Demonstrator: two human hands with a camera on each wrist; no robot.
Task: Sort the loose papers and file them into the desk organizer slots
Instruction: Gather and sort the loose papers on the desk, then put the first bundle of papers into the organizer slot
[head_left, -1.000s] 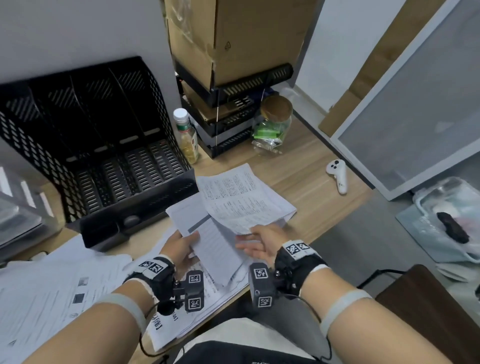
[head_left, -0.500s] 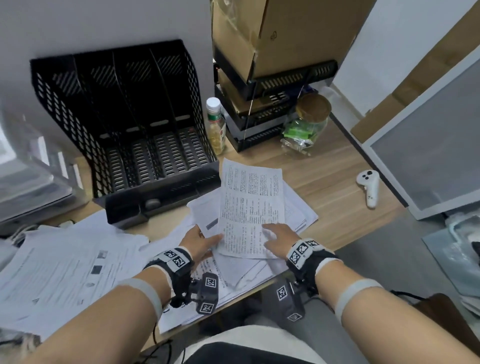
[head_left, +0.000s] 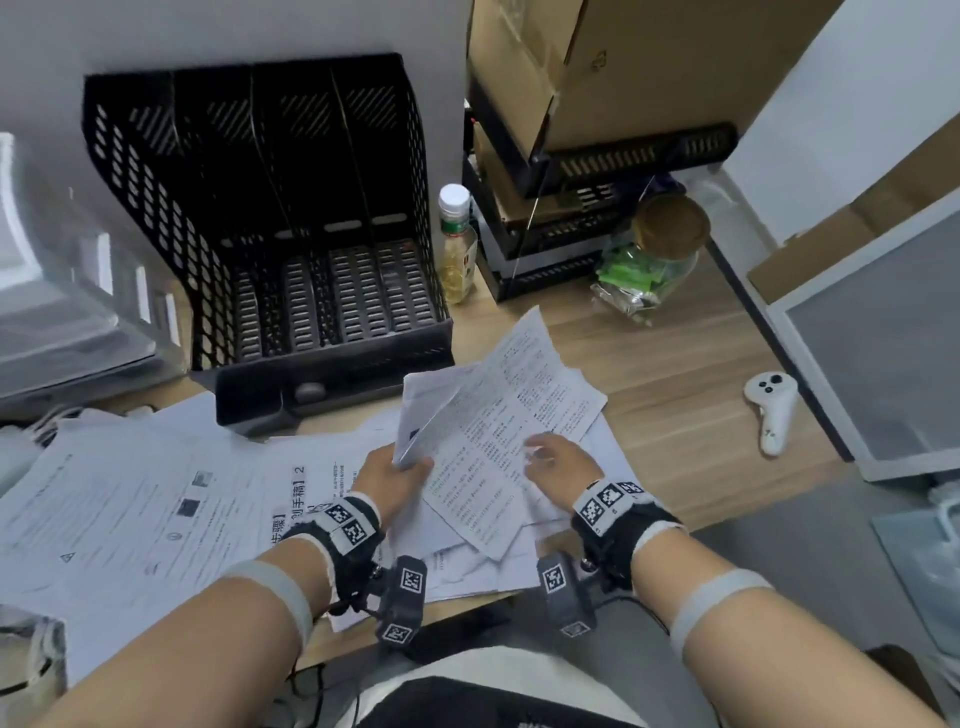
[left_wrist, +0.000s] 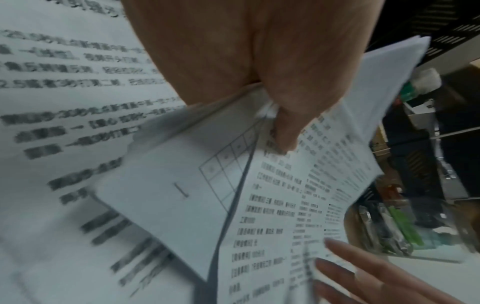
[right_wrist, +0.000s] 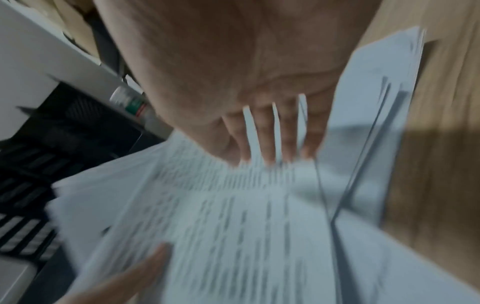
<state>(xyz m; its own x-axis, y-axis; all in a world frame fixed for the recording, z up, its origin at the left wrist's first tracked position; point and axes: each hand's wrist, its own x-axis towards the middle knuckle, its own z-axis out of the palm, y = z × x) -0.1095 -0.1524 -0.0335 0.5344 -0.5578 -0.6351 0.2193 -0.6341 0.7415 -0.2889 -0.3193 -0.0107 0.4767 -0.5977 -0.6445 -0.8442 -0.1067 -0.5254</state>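
Black mesh desk organizer (head_left: 291, 218) stands at the desk's (head_left: 675, 374) back edge, slots bare. Loose papers (head_left: 135, 509) cover the front-left. Printed sheets (head_left: 498, 426) tilt near the front edge, pinched by the left hand (head_left: 395, 470) (thumb on top, left wrist view shows); right hand (head_left: 558, 460) rests on them, fingers (right_wrist: 267, 135) spread.

A big "2" and the Chinese signs "手稿" stand on a paper (head_left: 306, 483) on the desk. The print on the other sheets is too small or blurred to read
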